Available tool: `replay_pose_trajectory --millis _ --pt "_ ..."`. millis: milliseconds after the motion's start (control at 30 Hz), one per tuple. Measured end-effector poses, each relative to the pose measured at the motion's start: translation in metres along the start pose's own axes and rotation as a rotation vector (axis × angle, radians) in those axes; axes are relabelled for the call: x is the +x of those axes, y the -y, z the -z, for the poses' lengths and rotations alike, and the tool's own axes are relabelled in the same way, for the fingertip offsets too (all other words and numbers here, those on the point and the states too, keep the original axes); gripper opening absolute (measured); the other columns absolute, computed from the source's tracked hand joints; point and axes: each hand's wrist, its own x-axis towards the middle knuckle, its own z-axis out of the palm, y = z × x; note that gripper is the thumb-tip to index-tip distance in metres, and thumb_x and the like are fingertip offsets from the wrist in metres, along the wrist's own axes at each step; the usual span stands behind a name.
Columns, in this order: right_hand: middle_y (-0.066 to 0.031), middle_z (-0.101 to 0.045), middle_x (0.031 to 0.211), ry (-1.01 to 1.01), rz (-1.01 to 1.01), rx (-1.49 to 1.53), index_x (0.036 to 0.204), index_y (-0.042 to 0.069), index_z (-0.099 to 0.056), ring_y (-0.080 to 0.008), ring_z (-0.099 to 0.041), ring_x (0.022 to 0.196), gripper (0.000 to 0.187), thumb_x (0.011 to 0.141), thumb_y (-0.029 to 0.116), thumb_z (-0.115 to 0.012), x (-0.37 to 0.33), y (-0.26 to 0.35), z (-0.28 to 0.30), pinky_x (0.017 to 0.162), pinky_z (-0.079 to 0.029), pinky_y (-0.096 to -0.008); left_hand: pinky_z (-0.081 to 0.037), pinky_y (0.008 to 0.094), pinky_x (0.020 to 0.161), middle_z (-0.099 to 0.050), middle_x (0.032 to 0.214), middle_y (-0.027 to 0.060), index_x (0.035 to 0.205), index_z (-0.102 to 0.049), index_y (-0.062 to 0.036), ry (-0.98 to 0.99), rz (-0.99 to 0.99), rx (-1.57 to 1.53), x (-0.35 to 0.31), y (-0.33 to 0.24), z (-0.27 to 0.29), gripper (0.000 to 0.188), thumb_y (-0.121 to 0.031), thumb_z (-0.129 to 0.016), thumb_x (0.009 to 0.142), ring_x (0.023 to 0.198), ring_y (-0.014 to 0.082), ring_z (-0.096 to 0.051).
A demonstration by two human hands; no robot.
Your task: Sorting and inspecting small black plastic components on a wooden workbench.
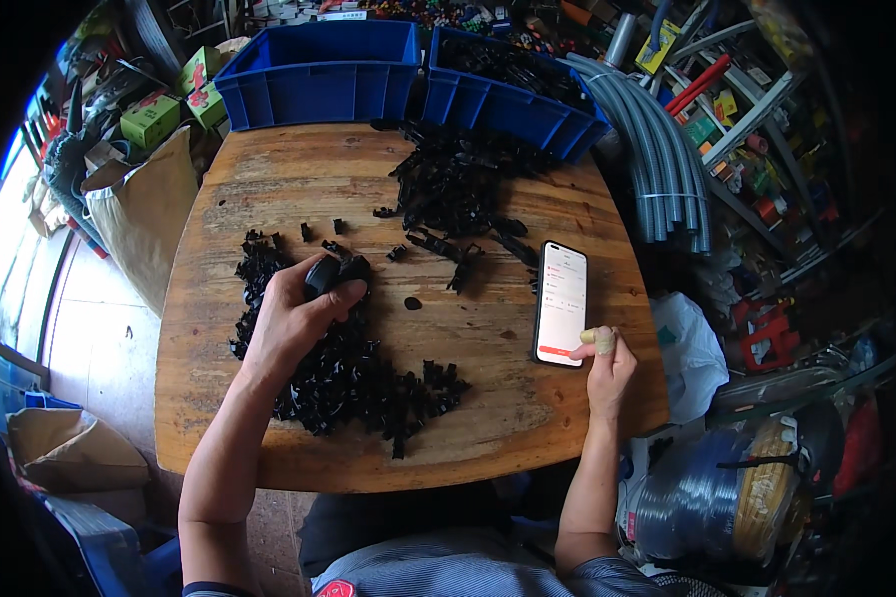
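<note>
My left hand [307, 310] is closed round black plastic pieces [335, 276], gripped between thumb and fingers above a pile of small black plastic clips [343, 383]. On the right side of the table a smartphone [563, 298] lies face up with its screen lit and a red bar at the bottom. My right hand [607, 360] is at the phone's lower right corner, a digit over the red bar. Its fingers are curled with nothing held in them, and a tan wrapping covers one fingertip. A heap of longer black plastic parts [448, 184] lies farther back.
Two blue crates stand at the table's far edge: an empty one [324, 90] on the left, and one [513, 114] holding black parts. Grey hose [657, 149] and a white plastic bag [692, 353] are right of the wooden table [488, 398]. A paper sack [149, 214] stands left.
</note>
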Motion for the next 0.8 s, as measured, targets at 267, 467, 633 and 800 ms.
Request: replay_pose_trajectory --millis 267,467,633,800 --pt "-0.0051 -0.062 0.059 -0.006 0.013 -0.012 0.066 0.0 -0.062 -0.0173 -0.057 0.066 0.047 0.095 0.028 -0.038 -0.0004 -0.0004 -0.0007 0.071 -0.044 -0.031 -0.035 0.0201 0.051 -0.051 0.059 -0.0033 0.077 -0.057 -0.0043 -0.002 -0.024 -0.01 0.0014 0.0026 0.0001 0.024 -0.027 -0.066 0.078 0.055 0.0046 -0.046" --pt "-0.0058 -0.062 0.059 -0.015 0.044 -0.023 0.065 -0.001 -0.062 -0.0179 -0.057 0.066 0.048 0.095 0.028 -0.037 -0.0002 0.0002 -0.0014 0.071 -0.044 -0.0309 -0.037 0.0206 0.054 -0.052 0.06 -0.0025 0.079 -0.057 -0.0029 0.005 -0.018 -0.019 0.0002 0.0012 0.0015 0.024 -0.025 -0.065 0.078 0.057 0.0052 -0.047" --pt "-0.0057 -0.062 0.059 -0.026 0.045 -0.019 0.064 -0.001 -0.062 -0.0181 -0.056 0.066 0.049 0.096 0.028 -0.037 -0.0003 -0.0001 -0.0003 0.071 -0.043 -0.0306 -0.038 0.0211 0.056 -0.052 0.062 -0.0021 0.079 -0.057 -0.0027 0.014 -0.024 -0.021 0.0005 0.0003 -0.0004 0.023 -0.024 -0.065 0.078 0.058 0.0053 -0.048" --pt "-0.0058 -0.061 0.059 -0.035 0.034 -0.023 0.065 0.0 -0.061 -0.0167 -0.056 0.064 0.049 0.096 0.028 -0.036 -0.0019 -0.0009 0.0003 0.071 -0.043 -0.0304 -0.039 0.0214 0.056 -0.052 0.062 -0.0021 0.08 -0.057 -0.0028 0.017 -0.039 -0.022 0.0003 0.0021 -0.0006 0.023 -0.024 -0.065 0.078 0.058 0.0055 -0.048"
